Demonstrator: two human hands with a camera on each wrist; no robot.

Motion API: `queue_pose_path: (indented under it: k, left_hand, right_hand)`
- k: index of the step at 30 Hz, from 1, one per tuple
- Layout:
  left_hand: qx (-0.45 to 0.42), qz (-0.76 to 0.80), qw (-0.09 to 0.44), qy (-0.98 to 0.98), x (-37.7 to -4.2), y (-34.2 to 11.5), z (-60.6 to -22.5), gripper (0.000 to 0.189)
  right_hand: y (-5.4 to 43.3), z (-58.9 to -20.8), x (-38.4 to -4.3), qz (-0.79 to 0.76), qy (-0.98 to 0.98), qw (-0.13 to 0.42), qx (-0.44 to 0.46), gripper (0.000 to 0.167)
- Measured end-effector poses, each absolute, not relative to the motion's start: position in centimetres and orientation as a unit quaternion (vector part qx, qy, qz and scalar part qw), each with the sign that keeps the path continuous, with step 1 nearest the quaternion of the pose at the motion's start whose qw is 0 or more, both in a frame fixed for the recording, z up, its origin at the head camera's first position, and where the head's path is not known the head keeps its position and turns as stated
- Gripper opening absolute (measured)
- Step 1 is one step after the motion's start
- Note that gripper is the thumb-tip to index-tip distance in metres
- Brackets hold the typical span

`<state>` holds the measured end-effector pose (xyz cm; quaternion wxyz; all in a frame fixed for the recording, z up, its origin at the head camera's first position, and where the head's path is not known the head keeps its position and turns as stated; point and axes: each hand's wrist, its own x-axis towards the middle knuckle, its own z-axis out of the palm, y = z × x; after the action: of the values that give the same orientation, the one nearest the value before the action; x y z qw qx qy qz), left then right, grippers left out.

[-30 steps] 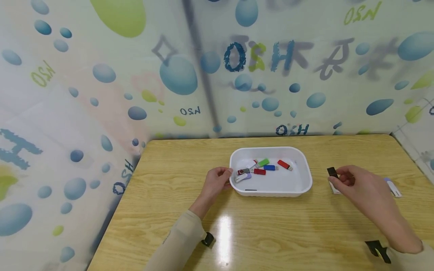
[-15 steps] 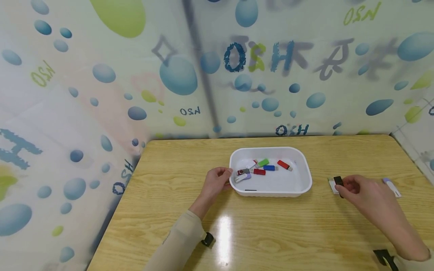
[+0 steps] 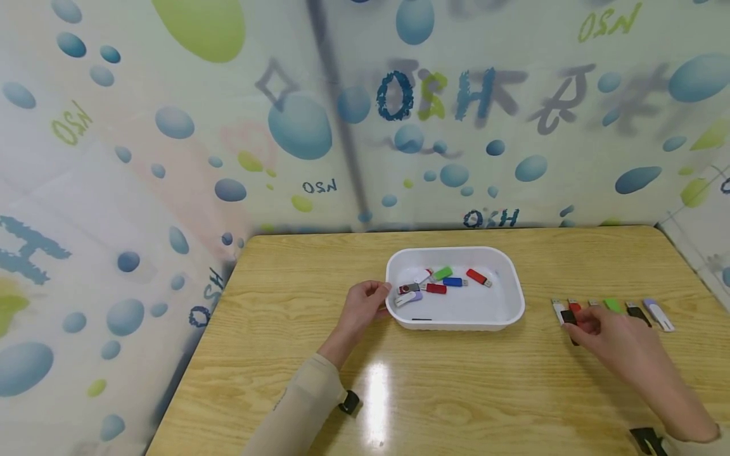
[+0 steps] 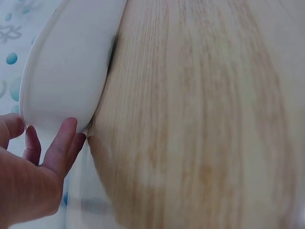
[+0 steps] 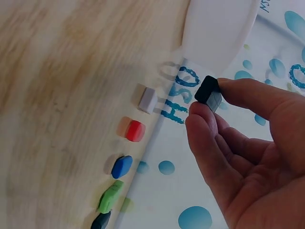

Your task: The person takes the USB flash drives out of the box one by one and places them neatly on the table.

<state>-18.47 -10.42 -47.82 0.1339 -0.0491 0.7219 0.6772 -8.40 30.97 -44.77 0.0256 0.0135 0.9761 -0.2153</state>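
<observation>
In the head view a white plastic tray [image 3: 456, 324] holds several USB flash drives: a green drive [image 3: 443, 273], a blue drive [image 3: 453, 282] and a red drive [image 3: 478, 277] among them. At the tray's left end my left hand [image 3: 360, 308] grips the rim, thumb on the edge and fingers against the outer wall. My right hand [image 3: 621, 342] pinches a black USB flash drive [image 5: 208, 89] between thumb and fingers, above the table. Just beyond it stands a row with a white drive [image 5: 148, 100], a red drive [image 5: 135, 131], a blue drive [image 5: 122, 167] and a green drive [image 5: 111, 196].
The row ends at the right with a black drive [image 3: 638, 314] and a white-and-lilac drive [image 3: 658, 315]. A patterned curtain [image 3: 422, 190] hangs behind the wooden table [image 3: 456, 392]. A thin dark strip [image 3: 422, 319] lies near the tray's front wall.
My right hand has shifted right and toward me with the black USB flash drive, uncovering the row of drives. The left hand and tray have stayed in place.
</observation>
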Motion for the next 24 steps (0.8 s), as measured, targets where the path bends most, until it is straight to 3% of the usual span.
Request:
queue_pose_path:
  k: [13,24]
  left_hand:
    - [-0.047,0.68,0.133,0.719,-18.5,-10.5,-47.9,0.035]
    - [-0.049,0.675,0.134,0.724,-18.6,-10.5,-47.9,0.034]
  right_hand:
    - [31.5,-45.8,-8.4,-0.204,0.975,0.088,0.014,0.047]
    - [31.6,-46.6,-8.5,-0.19,0.975,0.115,0.024,0.042]
